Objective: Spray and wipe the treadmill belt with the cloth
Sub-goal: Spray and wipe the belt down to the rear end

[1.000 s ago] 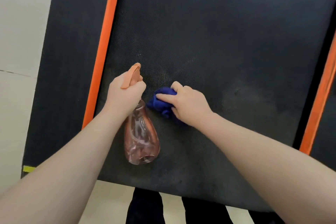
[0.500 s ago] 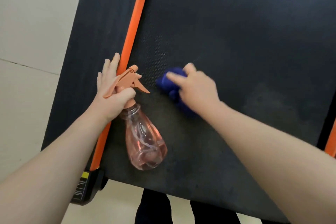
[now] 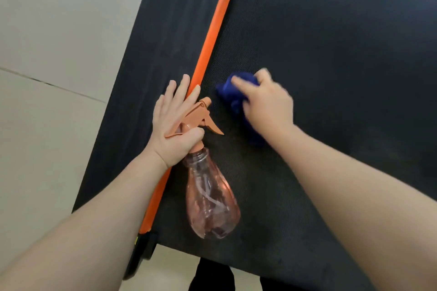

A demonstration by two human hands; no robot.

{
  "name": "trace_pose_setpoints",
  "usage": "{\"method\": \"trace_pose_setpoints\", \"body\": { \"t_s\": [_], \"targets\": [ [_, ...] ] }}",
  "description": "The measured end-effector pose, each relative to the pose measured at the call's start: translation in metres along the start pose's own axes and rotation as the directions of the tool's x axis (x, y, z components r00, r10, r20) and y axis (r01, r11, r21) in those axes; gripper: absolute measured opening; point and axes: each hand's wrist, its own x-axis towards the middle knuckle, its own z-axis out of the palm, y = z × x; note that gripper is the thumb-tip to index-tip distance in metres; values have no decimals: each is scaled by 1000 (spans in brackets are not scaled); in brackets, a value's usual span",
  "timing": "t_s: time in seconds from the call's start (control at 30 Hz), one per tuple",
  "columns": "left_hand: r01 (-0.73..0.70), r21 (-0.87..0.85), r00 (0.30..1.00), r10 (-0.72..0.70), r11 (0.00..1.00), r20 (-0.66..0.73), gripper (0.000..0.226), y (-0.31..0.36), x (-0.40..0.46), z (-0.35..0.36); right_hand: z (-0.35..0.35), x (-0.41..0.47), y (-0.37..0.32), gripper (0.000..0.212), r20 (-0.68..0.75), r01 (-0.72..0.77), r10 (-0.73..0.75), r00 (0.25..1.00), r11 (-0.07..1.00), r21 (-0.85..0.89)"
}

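The right hand point(image 3: 267, 104) is pressing its curled fingers onto the blue cloth point(image 3: 233, 92) at twelve o'clock on the belt point(image 3: 331, 54), wiping apparently midway, while the left hand point(image 3: 175, 123), fingers straight, thumb hooking the spray bottle point(image 3: 208, 196), is idling at nine o'clock, much belt seemingly unwiped.

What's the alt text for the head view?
A right hand presses a blue cloth onto a black treadmill belt. The left hand rests on the orange side strip, thumb hooked round a pink spray bottle.
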Motion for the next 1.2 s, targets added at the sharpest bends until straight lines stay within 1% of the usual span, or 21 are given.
{"method": "trace_pose_setpoints", "body": {
  "t_s": [0.07, 0.13, 0.2, 0.27, 0.3, 0.33, 0.37, 0.43, 0.47, 0.5, 0.57, 0.67, 0.77, 0.8, 0.87, 0.93, 0.97, 1.03, 1.13, 1.17, 1.2],
  "targets": [
    [-6, -2, 1000, 6, 1000, -15, 79, -11, 2, 2, 1, 19, -3, 44, -71, -203, 207, 976, 977, 59],
    [-35, -100, 999, 33, 994, -25, 76, -17, 1, 0, 4, 14, -17, 44, -83, -209, 217, 973, 973, 94],
    [-56, -251, 998, 53, 966, -18, 76, -15, -6, -3, 13, -11, -36, 44, -4, 8, -8, 1000, 990, 141],
    [-82, -305, 995, 61, 949, -77, 70, -11, -11, -4, 19, -34, -45, 46, 45, 256, -264, 963, 958, 132],
    [-89, -318, 992, 55, 944, -112, 66, -11, -14, -5, 18, -32, -43, 45, 67, 334, -343, 937, 936, 114],
    [-81, -333, 991, 39, 939, -131, 64, -10, -14, -4, 15, -24, -40, 43, 88, 342, -350, 933, 935, 94],
    [-81, -348, 990, 34, 934, -139, 62, -10, -14, -5, 9, -11, -38, 41, 85, 285, -289, 953, 957, 59],
    [-76, -372, 990, 27, 925, -136, 61, -11, -11, -7, 6, 14, -35, 42, -8, 40, -39, 999, 998, 46],
    [-75, -375, 991, 26, 924, -135, 62, -12, -11, -7, 6, 21, -36, 43, -52, -61, 65, 997, 996, 63],
    [-74, -367, 990, 25, 927, -137, 63, -11, -10, -6, 8, 21, -38, 43, -81, -89, 95, 992, 993, 73],
    [-68, -340, 988, 17, 938, -151, 63, -11, -7, -6, 17, 7, -42, 45, -79, 36, -31, 996, 997, 70],
    [-59, -272, 987, 15, 961, -160, 69, -13, -6, -4, 25, -41, -31, 50, 65, 288, -301, 952, 945, 158],
    [-31, -193, 986, -2, 981, -167, 75, -7, -10, -3, 19, -47, -13, 44, 61, 390, -394, 917, 918, 73],
    [-18, -189, 983, -17, 982, -183, 72, -3, -10, -2, 15, -36, -10, 41, 40, 340, -341, 939, 940, 24],
    [7, -218, 978, -52, 976, -202, 66, 4, -9, -1, 9, -14, -4, 40, -29, 108, -109, 994, 994, -33],
    [41, -247, 977, -90, 968, -193, 66, 10, -10, -1, 12, -11, -4, 41, -113, -9, 9, 994, 1000, -2],
    [53, -246, 977, -102, 968, -189, 66, 14, -11, -1, 17, -18, -6, 41, -137, 15, -12, 990, 1000, 16],
    [86, -245, 974, -133, 966, -186, 66, 25, -10, 0, 25, -42, -6, 42, -82, 155, -149, 985, 985, 77],
    [130, -284, 980, -166, 950, -107, 57, 45, -10, 4, 29, -75, 4, 43, -60, 430, -427, 902, 902, 43],
    [156, -314, 983, -179, 937, -43, 50, 52, -10, 7, 24, -75, 11, 42, -41, 454, -454, 890, 891, -6],
    [188, -352, 981, -190, 917, 29, 45, 59, -9, 9, 18, -69, 21, 42, -22, 407, -409, 912, 912, -56]
  ]
}}
